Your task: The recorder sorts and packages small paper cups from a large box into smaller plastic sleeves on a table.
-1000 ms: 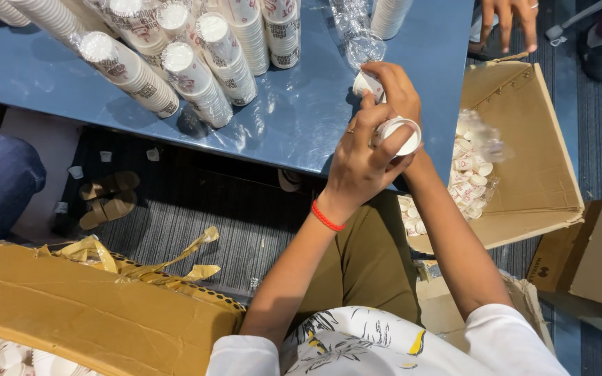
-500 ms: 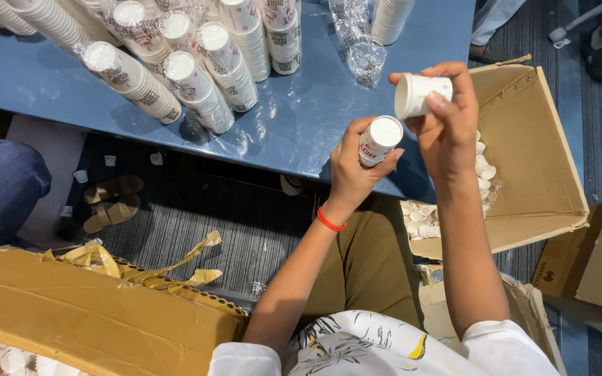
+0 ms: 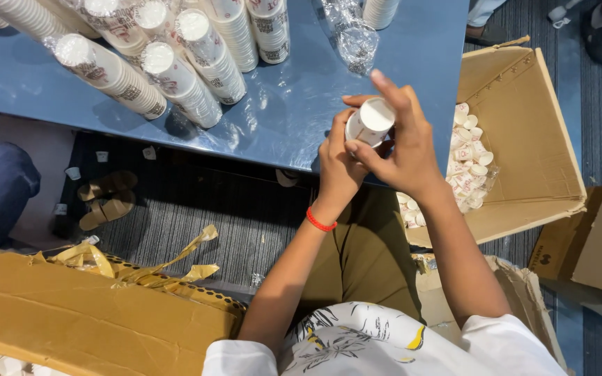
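White paper cups (image 3: 368, 124), nested into a short stack, are being pinched between both hands just above the near edge of the blue worktop (image 3: 280, 111). The left hand (image 3: 338, 163) is wrapping its fingers around the stack from below, seemingly to steady it, while the right hand (image 3: 403, 150) is closing over its rim. Loose cups are lying in the open cardboard box (image 3: 524, 139) beside the right arm, within easy reach, and wrapped cup sleeves (image 3: 175, 80) are lying on the worktop's far side.

Head view, steeply downward, close
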